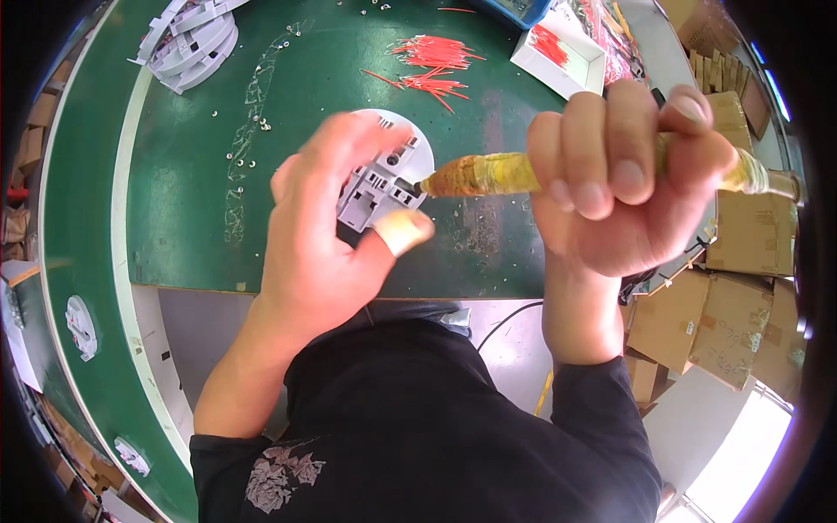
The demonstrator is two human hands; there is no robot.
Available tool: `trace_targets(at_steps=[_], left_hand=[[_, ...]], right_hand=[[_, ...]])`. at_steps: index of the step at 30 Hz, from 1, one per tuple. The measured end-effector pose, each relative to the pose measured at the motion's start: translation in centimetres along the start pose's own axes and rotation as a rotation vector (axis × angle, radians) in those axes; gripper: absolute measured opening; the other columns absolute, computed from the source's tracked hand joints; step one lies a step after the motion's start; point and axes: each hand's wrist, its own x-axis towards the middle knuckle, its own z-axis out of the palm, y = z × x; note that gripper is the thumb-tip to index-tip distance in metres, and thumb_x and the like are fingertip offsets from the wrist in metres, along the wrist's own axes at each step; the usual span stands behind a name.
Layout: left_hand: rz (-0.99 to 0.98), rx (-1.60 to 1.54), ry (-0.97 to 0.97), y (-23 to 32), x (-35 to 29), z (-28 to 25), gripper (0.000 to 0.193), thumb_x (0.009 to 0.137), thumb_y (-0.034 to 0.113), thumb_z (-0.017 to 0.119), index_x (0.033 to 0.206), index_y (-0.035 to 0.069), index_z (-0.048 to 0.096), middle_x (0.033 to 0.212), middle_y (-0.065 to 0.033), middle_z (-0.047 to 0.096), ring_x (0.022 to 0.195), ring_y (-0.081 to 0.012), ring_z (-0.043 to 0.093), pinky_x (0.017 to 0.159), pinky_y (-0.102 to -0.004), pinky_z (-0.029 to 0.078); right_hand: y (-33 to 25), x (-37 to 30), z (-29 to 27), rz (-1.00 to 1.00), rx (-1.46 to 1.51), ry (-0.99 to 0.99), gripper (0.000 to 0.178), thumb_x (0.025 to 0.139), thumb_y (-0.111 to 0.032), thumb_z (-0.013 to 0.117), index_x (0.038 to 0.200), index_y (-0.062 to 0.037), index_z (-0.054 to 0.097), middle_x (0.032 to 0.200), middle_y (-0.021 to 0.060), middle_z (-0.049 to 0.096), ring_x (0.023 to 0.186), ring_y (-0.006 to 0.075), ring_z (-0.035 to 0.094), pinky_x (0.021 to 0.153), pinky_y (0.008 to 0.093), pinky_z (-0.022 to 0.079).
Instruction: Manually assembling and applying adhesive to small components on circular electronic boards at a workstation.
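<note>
A light-grey plastic fitting (417,155) with a rounded plate and blocky slotted terminals is gripped by my left hand (309,253). The fingers are curled over its left side and blurred, and the thumb, wrapped in a pale-yellow band, presses near its lower edge. In my right hand (615,187) lies a screwdriver (488,174) bound in worn yellow tape, held almost level with the fingers closed round it. Its dark tip meets the right side of the terminals. Whether it sits on a screw is too small to tell.
Red wires (432,52) lie loose at the far side of the green table (331,78), with more in a white box (558,61). Stacked grey plastic parts (192,48) stand far left, beside scattered small metal pieces. Similar parts (81,327) rest on the green strip at left. Cardboard boxes (732,322) fill the right.
</note>
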Motion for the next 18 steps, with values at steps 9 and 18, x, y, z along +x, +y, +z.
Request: trace_targets(at_steps=[9,18], left_hand=[[-0.089,0.231,-0.313,-0.5,1.0,-0.2,0.095,0.063,0.021,0.091,0.145,0.006,0.044,0.143,-0.0149,0.055,0.136,-0.0332,0.048,0.115,-0.0457,0.026],[-0.102,0.242,-0.325,0.2,0.5,0.8,0.084,0.067,0.019,0.090,0.138,0.010,0.047,0.135,-0.0084,0.058,0.133,-0.0260,0.051,0.112,-0.0506,0.029]], right_hand=[[1.7,-0.1,1.6,0.037,-0.142,0.168,0.040,0.111,-0.041,0.038,0.129,-0.0120,0.058,0.075,-0.0025,0.049,0.061,0.0130,0.050,0.059,0.0311,0.043],[3.3,0.1,2.0,0.074,-0.314,0.157,0.034,0.107,-0.037,0.050,0.120,-0.0063,0.057,0.067,-0.0009,0.047,0.051,0.0122,0.045,0.050,0.0295,0.038]])
